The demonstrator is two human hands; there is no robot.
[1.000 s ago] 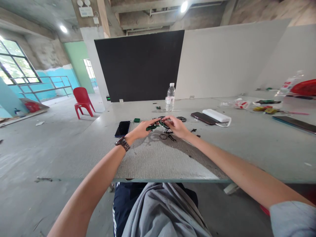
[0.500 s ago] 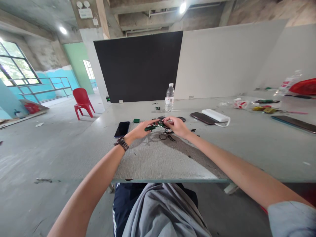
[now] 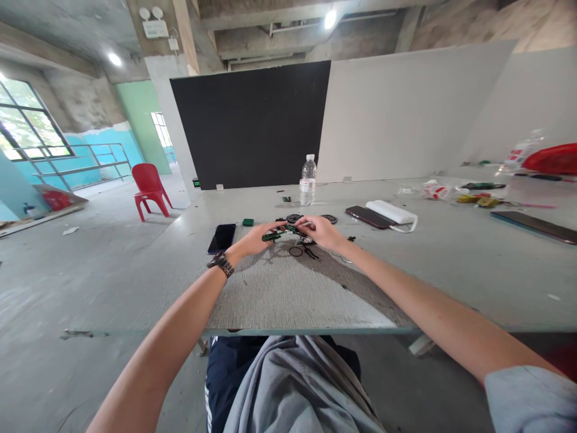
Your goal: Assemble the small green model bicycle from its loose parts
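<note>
- The left hand (image 3: 255, 239) holds a green frame (image 3: 271, 236), its fingers closed around the left part.
- The green frame lies between the two hands, just above the table (image 3: 279, 300), reaching from the left hand's fingers towards the right hand's fingertips.
- The right hand (image 3: 322, 231) has thumb and fingers drawn narrow at the frame's right end; whether they pinch a small piece, I cannot tell.
- Just beyond the fingertips of both hands is one black wheel (image 3: 294, 219); another wheel (image 3: 329, 219) lies just behind the right hand.
- Nearer the person than the right hand's fingertips lies a thin black ring (image 3: 296, 252).
- Left of the left hand is a dark phone (image 3: 222, 239); beyond that hand, a small green block (image 3: 247, 222).
- Beyond the right hand stands a clear bottle (image 3: 308, 182), upright.
</note>
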